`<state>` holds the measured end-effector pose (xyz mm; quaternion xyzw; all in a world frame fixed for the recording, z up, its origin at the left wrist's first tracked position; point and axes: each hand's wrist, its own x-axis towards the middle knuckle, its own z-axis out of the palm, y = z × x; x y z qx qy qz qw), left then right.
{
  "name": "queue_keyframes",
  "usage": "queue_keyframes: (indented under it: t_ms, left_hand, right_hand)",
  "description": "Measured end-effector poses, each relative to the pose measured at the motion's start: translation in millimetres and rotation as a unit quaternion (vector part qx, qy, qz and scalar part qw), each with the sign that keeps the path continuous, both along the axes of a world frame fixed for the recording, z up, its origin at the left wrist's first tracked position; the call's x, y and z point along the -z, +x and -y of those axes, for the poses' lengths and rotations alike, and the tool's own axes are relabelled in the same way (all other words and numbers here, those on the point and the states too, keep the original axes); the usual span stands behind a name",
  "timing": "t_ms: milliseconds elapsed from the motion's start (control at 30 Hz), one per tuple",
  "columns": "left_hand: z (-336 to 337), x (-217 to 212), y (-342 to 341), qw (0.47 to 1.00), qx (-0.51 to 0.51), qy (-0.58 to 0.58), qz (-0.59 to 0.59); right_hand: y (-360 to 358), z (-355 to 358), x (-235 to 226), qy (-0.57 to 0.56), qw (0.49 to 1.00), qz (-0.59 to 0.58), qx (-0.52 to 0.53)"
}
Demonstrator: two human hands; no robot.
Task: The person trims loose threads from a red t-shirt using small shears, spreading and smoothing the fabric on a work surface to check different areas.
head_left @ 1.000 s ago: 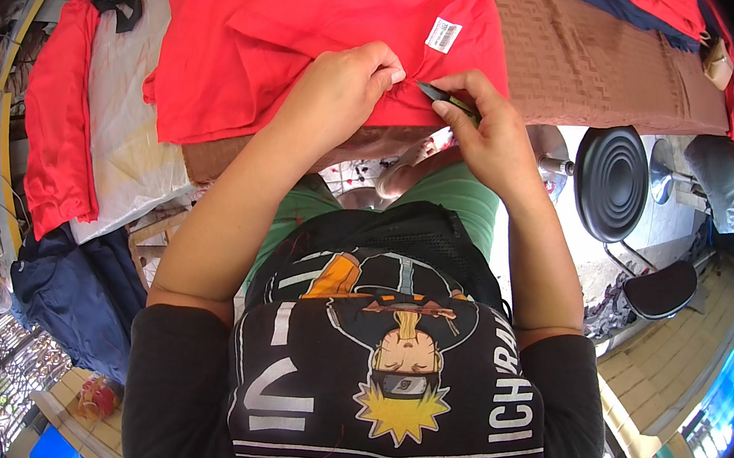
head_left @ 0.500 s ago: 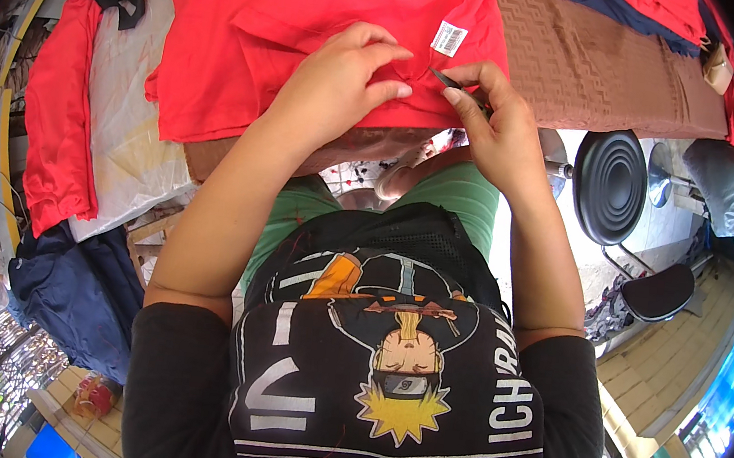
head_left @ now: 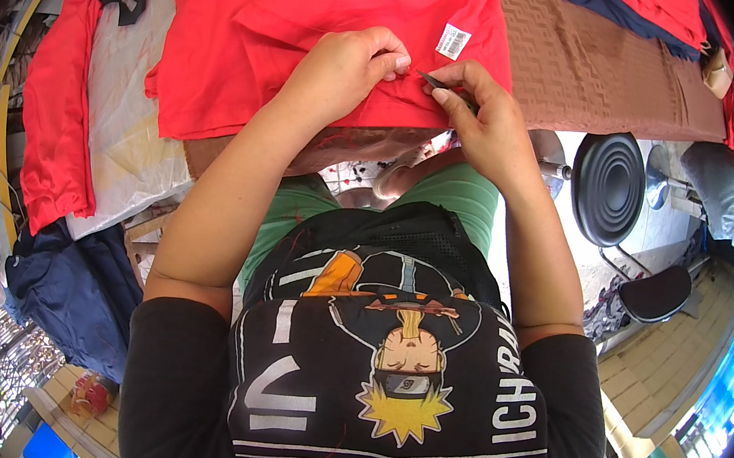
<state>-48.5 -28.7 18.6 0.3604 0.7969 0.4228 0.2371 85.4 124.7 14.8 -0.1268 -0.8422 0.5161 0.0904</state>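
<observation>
My left hand (head_left: 344,68) has slid lower on the red garment (head_left: 263,27) — the white tag (head_left: 454,41) now sits clear above it. My right hand (head_left: 479,120) moved the small dark tool (head_left: 434,80) in against my left fingertips (head_left: 397,61).

Landmark: red garment (head_left: 317,33) on table.
- Near hem of red garment: left hand (head_left: 344,68) and right hand (head_left: 479,120) crowd it, small dark tool (head_left: 438,81) between; little room there.
- Right of red garment: brown cloth (head_left: 603,66) flat, open passage.
- Left of red garment: clear plastic sheet (head_left: 126,120) flat; beyond it hanging red cloth (head_left: 53,121) blocks.
</observation>
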Motion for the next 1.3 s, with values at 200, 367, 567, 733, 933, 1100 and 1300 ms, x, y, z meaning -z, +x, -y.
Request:
queue_keyframes:
  t_ms: [200, 367, 567, 733, 933, 1100, 1300]
  left_hand:
    - [0.2, -5.2, 5.7, 1.0, -0.006, -0.016, -0.024]
    - [23.4, -24.3, -1.0, 0.974, 0.168, 0.144, -0.045]
    - [45.3, -60.7, -14.7, 0.996, 0.05, -0.054, -0.041]
    - [38.7, -19.7, 24.7, 0.978, 0.027, -0.132, -0.156]
    - [84.2, -90.6, 34.6, 0.931, 0.315, -0.184, 0.021]
    - [87.0, -86.6, 26.8, 0.971, 0.182, -0.126, -0.09]
    - [41.4, -7.2, 10.1, 0.917, 0.057, 0.025, -0.394]
  right_hand:
    - [-7.4, 5.1, -10.3, 0.076, 0.997, 0.015, -0.021]
    - [-2.7, 6.8, -28.4, 0.157, 0.987, 0.012, -0.016]
    - [9.5, -9.7, -55.3, 0.172, 0.984, -0.031, 0.035]
    - [18.0, -7.4, -57.8, 0.158, 0.987, -0.019, 0.026]
    - [30.2, -15.0, -44.3, 0.156, 0.988, -0.022, 0.003]
    - [27.5, -21.2, -39.2, 0.287, 0.955, -0.006, -0.067]
    - [25.7, -52.9, -24.6, 0.342, 0.934, -0.03, -0.101]
